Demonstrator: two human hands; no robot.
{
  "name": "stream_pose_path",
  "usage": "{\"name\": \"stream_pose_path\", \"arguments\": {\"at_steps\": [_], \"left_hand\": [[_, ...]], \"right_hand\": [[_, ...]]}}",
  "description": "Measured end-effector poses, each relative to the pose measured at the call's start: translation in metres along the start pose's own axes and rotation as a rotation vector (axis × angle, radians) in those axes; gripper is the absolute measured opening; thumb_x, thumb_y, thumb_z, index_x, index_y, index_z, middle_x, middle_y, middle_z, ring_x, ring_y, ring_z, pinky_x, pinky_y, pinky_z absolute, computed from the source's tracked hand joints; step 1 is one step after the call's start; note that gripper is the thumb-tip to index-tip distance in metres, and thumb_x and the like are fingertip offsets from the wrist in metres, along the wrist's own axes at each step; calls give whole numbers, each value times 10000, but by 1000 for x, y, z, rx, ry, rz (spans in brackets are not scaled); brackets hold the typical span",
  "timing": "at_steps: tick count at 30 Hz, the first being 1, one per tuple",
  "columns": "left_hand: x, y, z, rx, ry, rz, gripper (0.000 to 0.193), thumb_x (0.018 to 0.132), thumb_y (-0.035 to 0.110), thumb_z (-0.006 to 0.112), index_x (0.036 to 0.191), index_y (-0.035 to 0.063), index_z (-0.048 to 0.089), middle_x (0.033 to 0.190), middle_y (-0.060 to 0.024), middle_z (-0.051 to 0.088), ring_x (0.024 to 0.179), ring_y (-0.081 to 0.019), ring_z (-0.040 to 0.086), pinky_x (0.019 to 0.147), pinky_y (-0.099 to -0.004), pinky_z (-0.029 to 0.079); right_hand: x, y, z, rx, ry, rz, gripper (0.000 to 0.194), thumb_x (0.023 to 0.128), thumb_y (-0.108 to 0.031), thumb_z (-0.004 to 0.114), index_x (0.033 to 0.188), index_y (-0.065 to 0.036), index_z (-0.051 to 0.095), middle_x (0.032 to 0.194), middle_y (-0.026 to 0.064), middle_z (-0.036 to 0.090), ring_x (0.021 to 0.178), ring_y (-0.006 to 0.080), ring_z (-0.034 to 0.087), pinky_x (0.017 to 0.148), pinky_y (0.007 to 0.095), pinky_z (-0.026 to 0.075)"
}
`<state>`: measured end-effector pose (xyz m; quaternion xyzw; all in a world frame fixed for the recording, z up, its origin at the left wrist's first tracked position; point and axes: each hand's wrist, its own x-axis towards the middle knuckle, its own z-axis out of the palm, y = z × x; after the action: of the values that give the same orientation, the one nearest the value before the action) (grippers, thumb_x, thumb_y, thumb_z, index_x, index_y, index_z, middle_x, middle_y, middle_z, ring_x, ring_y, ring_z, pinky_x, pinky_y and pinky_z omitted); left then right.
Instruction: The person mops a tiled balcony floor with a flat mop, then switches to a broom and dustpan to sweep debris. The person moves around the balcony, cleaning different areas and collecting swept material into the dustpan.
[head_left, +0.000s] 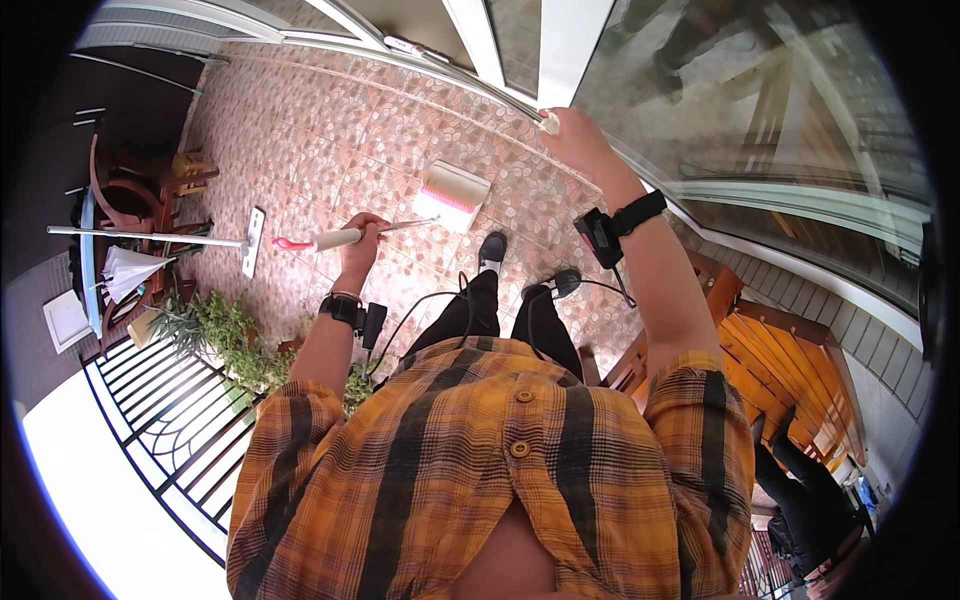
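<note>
My left hand (361, 244) is closed around the pale grip of a long handle (337, 238) with a pink end. The handle's thin metal rod runs down to a whitish dustpan (457, 191) with a row of pink teeth, on the floor ahead of my feet. My right hand (576, 146) is reached forward beside the white door frame (568, 52), its fingers closed on the pale end of a thin pole (495, 91). That pole runs along the door sill towards a white and pinkish head (412, 49), probably a broom's, too small to make out surely.
Stone-patterned tiles (315, 135) cover the floor. A flat mop (253, 241), a folded white umbrella (131, 271), wooden furniture (142, 187) and potted plants (225, 326) stand left, by a black railing (172, 427). Glass panes (750, 97), a wooden bench (787, 360) and a dark-clothed person (810, 502) are right.
</note>
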<state>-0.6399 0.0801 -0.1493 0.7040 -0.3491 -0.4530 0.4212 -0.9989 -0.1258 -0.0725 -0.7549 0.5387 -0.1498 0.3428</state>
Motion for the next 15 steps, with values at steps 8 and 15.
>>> {"name": "stream_pose_path", "arguments": {"at_steps": [8, 15], "left_hand": [[-4, 6, 3, -50, 48, -5, 141, 874, 5, 437, 870, -4, 577, 844, -87, 652, 713, -101, 587, 638, -218, 499], [-4, 12, 8, 13, 35, -67, 136, 880, 13, 443, 877, 4, 578, 835, -83, 653, 732, -103, 595, 625, -215, 499]], "right_hand": [[60, 8, 13, -20, -83, 76, 359, 745, -188, 624, 1044, 9, 606, 707, 148, 605, 608, 231, 600, 579, 366, 463], [31, 5, -26, 203, -171, 44, 372, 751, -216, 648, 1067, -20, 627, 801, 164, 634, 696, 221, 601, 663, 328, 465]]}}
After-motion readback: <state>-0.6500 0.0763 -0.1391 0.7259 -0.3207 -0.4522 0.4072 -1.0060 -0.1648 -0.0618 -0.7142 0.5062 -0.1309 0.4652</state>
